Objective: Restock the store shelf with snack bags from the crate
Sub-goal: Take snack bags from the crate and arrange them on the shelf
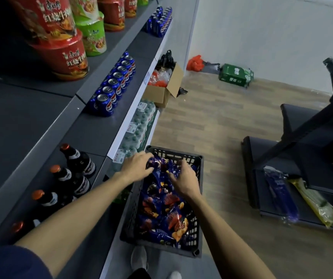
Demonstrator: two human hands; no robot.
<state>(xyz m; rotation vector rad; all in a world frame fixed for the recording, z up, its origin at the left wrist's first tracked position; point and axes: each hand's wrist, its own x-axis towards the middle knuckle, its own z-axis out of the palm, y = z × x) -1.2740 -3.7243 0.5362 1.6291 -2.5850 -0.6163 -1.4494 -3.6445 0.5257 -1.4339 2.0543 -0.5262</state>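
A black slatted crate [198,196] sits on the wooden floor [212,121] right against the foot of the grey shelf [41,109], and it is heaped with dark blue snack bags [165,214] printed in orange and red. Both of the person's arms reach down into its far end. The left hand [136,165] has its grip curled over the top of one blue bag [157,164] at the back of the pile, fingers clenched on the wrapper. The right hand [184,179] is bent at the knuckles with fingertips down among the bags beside it; whether that grip actually has hold of a bag I cannot tell. On the shelf above stand rows of blue soda cans [113,89], dark bottles [75,172] with orange caps, and red and green noodle cups [65,55] stacked higher up. Shrink-wrapped packs of water bottles [139,125] lie on the lowest level next to the crate. Further along, an open cardboard box [161,93] holds red and clear wrappers, and a green carton [236,74] rests near the wall.
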